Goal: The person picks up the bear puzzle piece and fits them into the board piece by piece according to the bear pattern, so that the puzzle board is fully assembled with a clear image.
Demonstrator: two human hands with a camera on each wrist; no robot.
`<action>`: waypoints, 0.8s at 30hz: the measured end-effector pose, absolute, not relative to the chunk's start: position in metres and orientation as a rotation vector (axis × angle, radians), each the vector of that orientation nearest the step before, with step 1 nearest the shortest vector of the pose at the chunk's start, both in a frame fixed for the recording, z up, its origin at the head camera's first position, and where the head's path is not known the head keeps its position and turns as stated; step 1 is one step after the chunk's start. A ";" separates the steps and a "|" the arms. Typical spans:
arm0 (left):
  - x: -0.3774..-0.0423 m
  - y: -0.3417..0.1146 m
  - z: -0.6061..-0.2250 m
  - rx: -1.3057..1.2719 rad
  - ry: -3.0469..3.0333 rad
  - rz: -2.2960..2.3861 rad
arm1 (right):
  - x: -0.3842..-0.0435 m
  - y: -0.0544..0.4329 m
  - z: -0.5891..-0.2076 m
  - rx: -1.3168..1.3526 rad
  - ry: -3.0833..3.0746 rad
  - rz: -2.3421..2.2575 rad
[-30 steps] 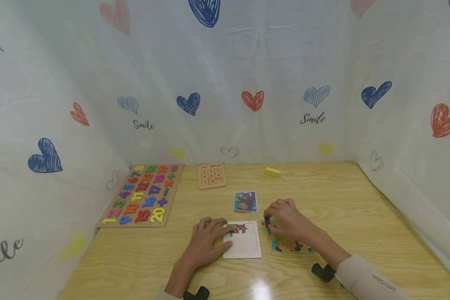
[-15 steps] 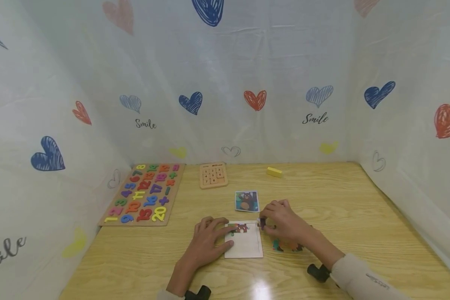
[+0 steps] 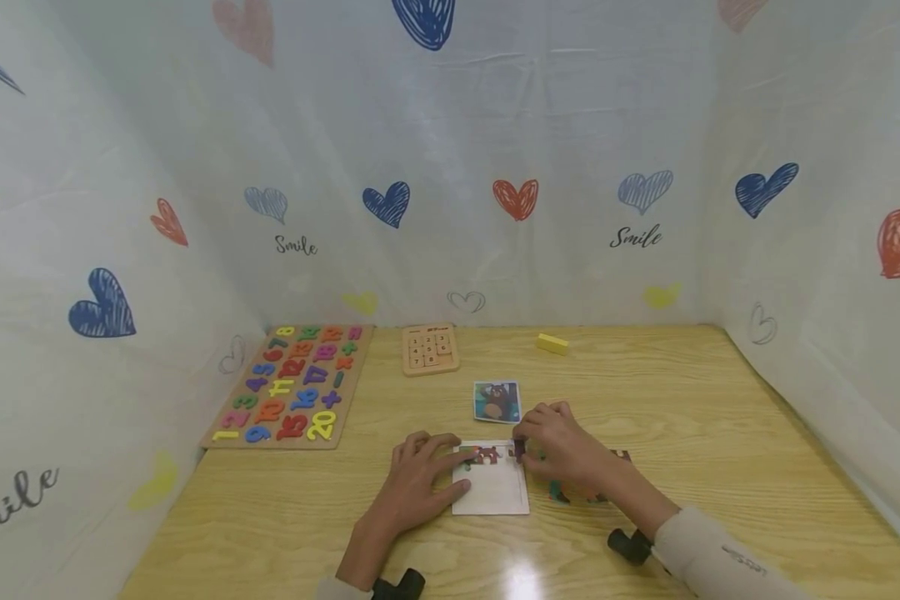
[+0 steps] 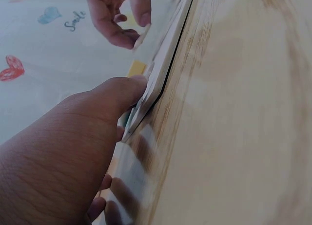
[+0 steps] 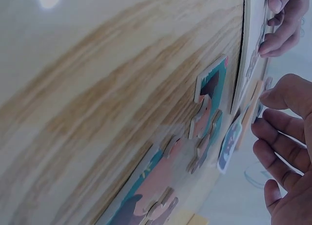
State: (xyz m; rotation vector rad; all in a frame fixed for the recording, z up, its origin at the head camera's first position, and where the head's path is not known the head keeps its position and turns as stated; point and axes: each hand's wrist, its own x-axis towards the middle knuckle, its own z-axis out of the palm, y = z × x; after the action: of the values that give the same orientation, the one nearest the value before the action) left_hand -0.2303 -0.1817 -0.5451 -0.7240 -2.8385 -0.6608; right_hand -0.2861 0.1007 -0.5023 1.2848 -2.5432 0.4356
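A shallow white puzzle tray (image 3: 491, 493) lies in front of me, with joined puzzle pieces (image 3: 487, 455) of a bear picture along its top left. My left hand (image 3: 416, 482) rests at the tray's left side, index finger on the joined pieces and thumb on the border. At the top right corner, my right hand (image 3: 562, 443) pinches a dark puzzle piece (image 3: 519, 450) between thumb and fingers; its edge (image 4: 142, 36) shows in the left wrist view. Loose puzzle pieces (image 5: 210, 101) lie right of the tray, partly hidden by the right forearm in the head view.
A bear picture card (image 3: 497, 402) lies just behind the tray. Farther back are a wooden sliding number puzzle (image 3: 430, 351) and a yellow block (image 3: 552, 344). A board of colourful numbers (image 3: 288, 387) lies at the left. Heart-printed curtains (image 3: 450, 250) enclose the table.
My right hand has carried the puzzle piece left from beside the loose pieces to the tray's top right corner. The left hand has stayed in place on the tray.
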 end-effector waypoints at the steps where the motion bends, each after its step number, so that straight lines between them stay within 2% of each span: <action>1: -0.230 -0.182 -0.545 -0.725 -2.838 -0.660 | -0.286 0.100 -0.503 1.287 -2.549 0.432; 24: -0.230 -0.182 -0.543 -0.732 -2.838 -0.662 | -0.285 0.085 -0.504 1.262 -2.640 0.390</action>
State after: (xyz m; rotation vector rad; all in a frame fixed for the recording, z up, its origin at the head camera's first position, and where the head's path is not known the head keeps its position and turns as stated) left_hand -0.2299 -0.1817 -0.5427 -0.7324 -2.8378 -0.6625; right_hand -0.2853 0.0852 -0.5042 1.2624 -2.6405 0.3900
